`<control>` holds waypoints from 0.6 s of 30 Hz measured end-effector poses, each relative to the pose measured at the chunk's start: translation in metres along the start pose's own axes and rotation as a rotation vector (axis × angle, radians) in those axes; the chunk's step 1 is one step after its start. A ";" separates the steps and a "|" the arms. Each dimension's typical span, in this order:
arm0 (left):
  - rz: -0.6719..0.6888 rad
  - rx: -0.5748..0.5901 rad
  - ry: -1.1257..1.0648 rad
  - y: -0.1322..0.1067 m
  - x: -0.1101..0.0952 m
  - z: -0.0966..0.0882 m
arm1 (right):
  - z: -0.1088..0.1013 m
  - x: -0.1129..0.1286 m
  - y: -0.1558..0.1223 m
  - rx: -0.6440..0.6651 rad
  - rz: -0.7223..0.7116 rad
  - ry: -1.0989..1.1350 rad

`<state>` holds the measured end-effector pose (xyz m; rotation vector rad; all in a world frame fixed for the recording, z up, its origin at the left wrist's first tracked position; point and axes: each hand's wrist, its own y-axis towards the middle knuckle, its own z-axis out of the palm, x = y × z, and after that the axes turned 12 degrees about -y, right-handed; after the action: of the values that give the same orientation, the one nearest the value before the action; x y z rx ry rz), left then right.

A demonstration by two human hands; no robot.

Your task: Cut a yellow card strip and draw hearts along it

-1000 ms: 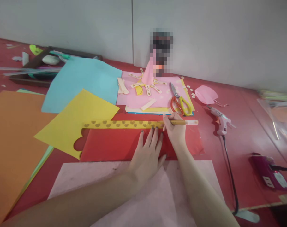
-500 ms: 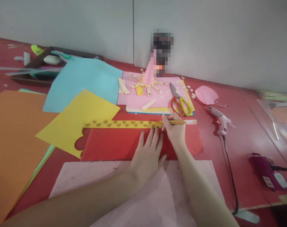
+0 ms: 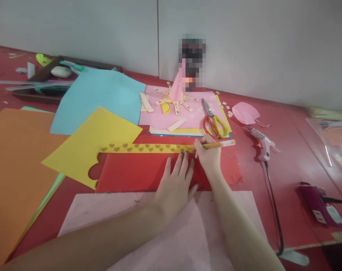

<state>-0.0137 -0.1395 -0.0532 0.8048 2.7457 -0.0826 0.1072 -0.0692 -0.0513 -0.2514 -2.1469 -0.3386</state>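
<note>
A long yellow paper strip carries rows of brown hearts and lies across a red sheet. My left hand rests flat with its fingers spread, the fingertips pressing on the strip's lower edge. In my right hand is a pen with a golden-brown barrel and a clear end. Its tip meets the right part of the strip, where my fingers partly hide the marks. The strip's left end overlaps a yellow sheet with a scalloped cut edge.
Scissors lie on stacked papers beside a pink paper cone. On the right are a glue gun with a cord and a purple power socket. Blue paper, orange paper and a dark tray are at left.
My right hand and the pen have shifted very slightly, with the pen's clear end a little higher and further right. My left hand stays in place on the strip.
</note>
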 end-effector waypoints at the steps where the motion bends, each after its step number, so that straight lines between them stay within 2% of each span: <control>1: 0.002 -0.005 -0.001 0.000 0.000 0.000 | 0.000 0.000 0.000 0.002 -0.005 0.019; 8: 0.015 -0.010 0.000 0.000 0.000 0.000 | 0.001 0.000 -0.001 0.023 -0.016 0.024; 18: 0.020 -0.003 0.006 0.000 0.000 -0.001 | 0.003 0.000 -0.002 -0.031 -0.034 0.029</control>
<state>-0.0137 -0.1393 -0.0524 0.8323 2.7420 -0.0727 0.1048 -0.0699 -0.0531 -0.2260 -2.1207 -0.3928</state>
